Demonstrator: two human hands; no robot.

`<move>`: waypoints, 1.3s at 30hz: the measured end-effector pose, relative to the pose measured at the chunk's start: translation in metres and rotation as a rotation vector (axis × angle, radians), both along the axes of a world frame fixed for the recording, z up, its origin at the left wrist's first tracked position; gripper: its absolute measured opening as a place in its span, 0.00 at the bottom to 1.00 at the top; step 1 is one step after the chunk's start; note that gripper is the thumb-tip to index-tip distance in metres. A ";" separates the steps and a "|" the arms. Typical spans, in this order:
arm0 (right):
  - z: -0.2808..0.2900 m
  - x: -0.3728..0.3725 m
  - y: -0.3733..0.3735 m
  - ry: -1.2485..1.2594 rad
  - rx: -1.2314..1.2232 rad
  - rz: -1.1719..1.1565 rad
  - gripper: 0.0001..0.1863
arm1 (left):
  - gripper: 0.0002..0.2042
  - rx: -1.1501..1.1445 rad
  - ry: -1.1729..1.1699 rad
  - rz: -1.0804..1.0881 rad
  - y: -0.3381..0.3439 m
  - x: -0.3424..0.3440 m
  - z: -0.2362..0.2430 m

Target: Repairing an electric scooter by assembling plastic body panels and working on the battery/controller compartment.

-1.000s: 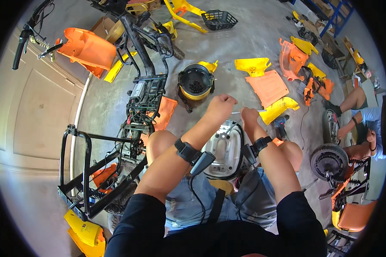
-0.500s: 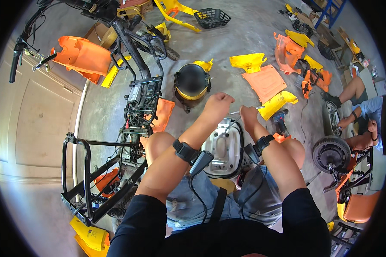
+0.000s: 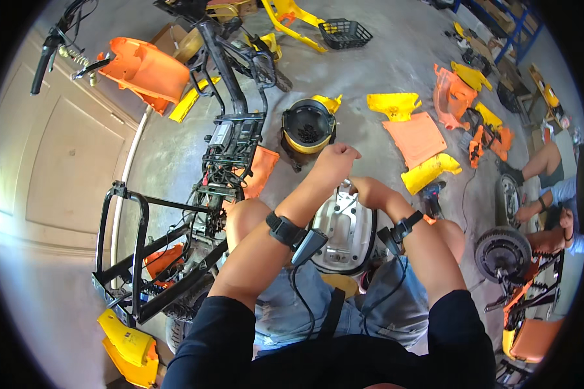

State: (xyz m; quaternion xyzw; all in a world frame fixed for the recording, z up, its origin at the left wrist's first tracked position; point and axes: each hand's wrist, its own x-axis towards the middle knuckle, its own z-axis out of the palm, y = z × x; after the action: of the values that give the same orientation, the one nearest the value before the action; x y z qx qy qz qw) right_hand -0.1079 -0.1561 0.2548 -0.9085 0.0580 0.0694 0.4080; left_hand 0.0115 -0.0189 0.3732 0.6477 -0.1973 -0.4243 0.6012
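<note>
Between my knees stands an oval, whitish metal part (image 3: 344,228) with recesses and a black rim. My left hand (image 3: 336,162) is above its far end, fingers pinched together; whatever they hold is too small to make out. My right hand (image 3: 372,193) curls down at the part's far right edge, its fingertips close to a small shiny metal piece at the top. What those fingers grip is hidden. Just beyond my left hand sits a round yellow container (image 3: 303,148) with a black inside, holding a heap of small dark pieces (image 3: 308,133).
A stripped black vehicle frame (image 3: 230,139) stands on my left. Orange and yellow panels (image 3: 416,139) lie ahead to the right, with a power drill (image 3: 431,198) by my right knee. At far right a person (image 3: 558,201) sits near a wheel (image 3: 501,254).
The scene has shifted rightward in view. My right hand has come lower and closer to the metal part's far end. The thin rod seen near it before no longer shows.
</note>
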 end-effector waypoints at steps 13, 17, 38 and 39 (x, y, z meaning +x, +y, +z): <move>0.071 -0.006 0.005 0.373 -0.863 0.023 0.14 | 0.14 0.322 -0.926 -0.520 -0.002 -0.017 -0.024; 0.074 -0.018 -0.003 0.367 -0.744 -0.004 0.16 | 0.15 0.534 -1.027 -0.626 -0.002 -0.019 -0.022; 0.082 -0.007 0.028 0.290 -0.519 -0.480 0.27 | 0.10 0.580 -1.045 -0.713 -0.006 -0.037 -0.053; 0.081 -0.007 0.028 0.287 -0.517 -0.431 0.25 | 0.10 0.537 -1.053 -0.704 -0.006 -0.038 -0.053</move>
State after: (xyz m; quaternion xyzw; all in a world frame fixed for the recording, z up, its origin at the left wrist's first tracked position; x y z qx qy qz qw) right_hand -0.1151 -0.1277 0.3355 -0.9296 0.3203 0.0919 0.1577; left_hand -0.0264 -0.0254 0.3206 0.7915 -0.5498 -0.2575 0.0701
